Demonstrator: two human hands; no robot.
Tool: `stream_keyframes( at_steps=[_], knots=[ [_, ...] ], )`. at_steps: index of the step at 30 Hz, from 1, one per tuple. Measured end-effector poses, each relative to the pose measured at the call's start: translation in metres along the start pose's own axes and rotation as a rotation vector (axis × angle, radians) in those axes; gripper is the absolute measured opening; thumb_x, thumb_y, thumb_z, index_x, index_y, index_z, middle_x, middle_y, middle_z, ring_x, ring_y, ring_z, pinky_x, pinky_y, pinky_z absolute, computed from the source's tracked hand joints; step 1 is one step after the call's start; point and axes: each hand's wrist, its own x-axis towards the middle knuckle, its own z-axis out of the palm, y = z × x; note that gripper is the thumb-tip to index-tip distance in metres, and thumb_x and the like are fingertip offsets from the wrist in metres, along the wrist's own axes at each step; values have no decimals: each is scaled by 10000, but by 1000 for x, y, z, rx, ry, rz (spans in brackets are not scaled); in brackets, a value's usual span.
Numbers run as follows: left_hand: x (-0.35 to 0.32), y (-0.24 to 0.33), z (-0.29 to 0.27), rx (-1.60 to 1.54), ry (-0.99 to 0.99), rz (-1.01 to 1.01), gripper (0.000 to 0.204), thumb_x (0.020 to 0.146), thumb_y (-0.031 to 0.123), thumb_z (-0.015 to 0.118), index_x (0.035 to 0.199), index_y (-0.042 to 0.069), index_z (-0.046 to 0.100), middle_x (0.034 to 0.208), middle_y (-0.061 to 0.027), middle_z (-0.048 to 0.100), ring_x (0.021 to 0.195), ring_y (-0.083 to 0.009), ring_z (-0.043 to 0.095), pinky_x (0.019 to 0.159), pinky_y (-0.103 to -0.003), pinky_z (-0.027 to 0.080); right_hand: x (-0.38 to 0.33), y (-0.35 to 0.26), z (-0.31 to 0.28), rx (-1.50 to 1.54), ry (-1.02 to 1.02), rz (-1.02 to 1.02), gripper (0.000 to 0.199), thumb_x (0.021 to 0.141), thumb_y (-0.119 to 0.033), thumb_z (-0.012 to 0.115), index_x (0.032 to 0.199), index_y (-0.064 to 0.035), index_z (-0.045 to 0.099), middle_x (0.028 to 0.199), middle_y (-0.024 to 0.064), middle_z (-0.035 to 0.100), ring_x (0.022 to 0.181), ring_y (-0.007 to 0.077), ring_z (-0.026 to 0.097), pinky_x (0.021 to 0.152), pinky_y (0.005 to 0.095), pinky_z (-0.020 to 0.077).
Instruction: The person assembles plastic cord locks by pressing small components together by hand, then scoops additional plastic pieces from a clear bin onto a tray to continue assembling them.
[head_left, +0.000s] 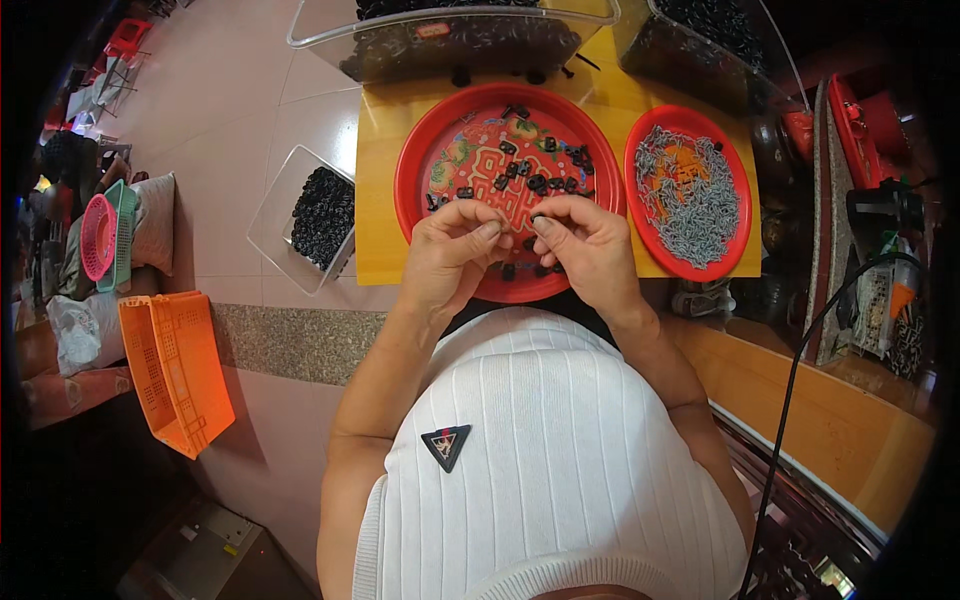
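Observation:
Both my hands are raised over the near part of a round red tray with a flowered bottom. My left hand is closed, thumb and forefinger pinched; whatever they hold is too small to make out. In the fingertips of my right hand, also pinched, is a small black plastic part. The fingertips of the two hands are close together but apart. Several loose black plastic parts lie scattered in the tray. To its right, a smaller oval red tray holds a heap of grey screws.
Clear bins of black parts stand at the table's far edge, one in the middle and one at right. Left of the wooden table sits another clear bin. An orange crate is farther left; a black cable hangs at right.

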Motion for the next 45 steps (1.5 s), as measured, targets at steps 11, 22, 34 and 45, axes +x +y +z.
stream_keyframes(
  at_steps=[11,22,34,45],
  knots=[
    [-3,-2,-4,-97,-23,65,124,765,-34,565,880,12,562,816,-107,602,727,-171,588,676,-305,493,0,-9,10,37,-76,-8,114,817,-43,545,905,29,541,753,55,577,631,84,564,538,194,479],
    [-4,-6,1,-109,2,75,135,756,-54,565,880,-2,566,813,-113,605,729,-180,593,693,-287,489,-4,-16,20,72,-49,77,83,810,-14,543,879,32,538,719,58,577,610,79,565,527,187,486],
    [-6,-4,4,43,3,145,125,750,-65,567,867,-20,566,810,-110,602,730,-177,595,681,-280,500,-4,-16,18,18,-41,87,75,795,-18,557,854,26,544,700,44,568,592,71,559,506,181,477],
    [-4,-8,5,328,84,239,109,730,-68,589,825,-22,561,762,-60,594,686,-106,567,619,-221,479,-4,-11,16,-74,-30,74,54,795,-36,547,794,18,555,652,33,574,557,66,550,472,200,456]
  ],
)
